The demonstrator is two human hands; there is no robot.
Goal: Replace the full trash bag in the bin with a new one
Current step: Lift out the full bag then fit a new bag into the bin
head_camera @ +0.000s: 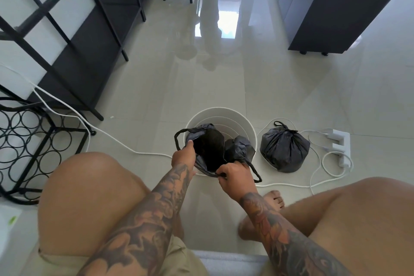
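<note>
Holding the mouth of a new black trash bag [209,150] wide, both hands work just below the middle of the frame, over a white round bin [220,116] that stands on the pale tiled floor [224,78]. No brand, label or writing can be read on anything here.

This bag is thin, glossy and wrinkled, with long loop handles; one handle [179,139] hangs over the left rim of the bin, another [255,172] falls outside the lower right rim. Its dark opening faces up, and part of the plastic sits bunched inside the bin at the right.

The left hand [184,158] is closed on the left edge of the bag's mouth, thumb on top. The right hand [235,178] is closed on the near edge, pinching the plastic at the lower rim of the bin.

To the right of the bin, just beside it, a full black trash bag [284,149] sits on the floor, tied in a knot at its top. A white cable [125,149] runs across the floor, and a white power strip [340,141] lies further right.
</note>
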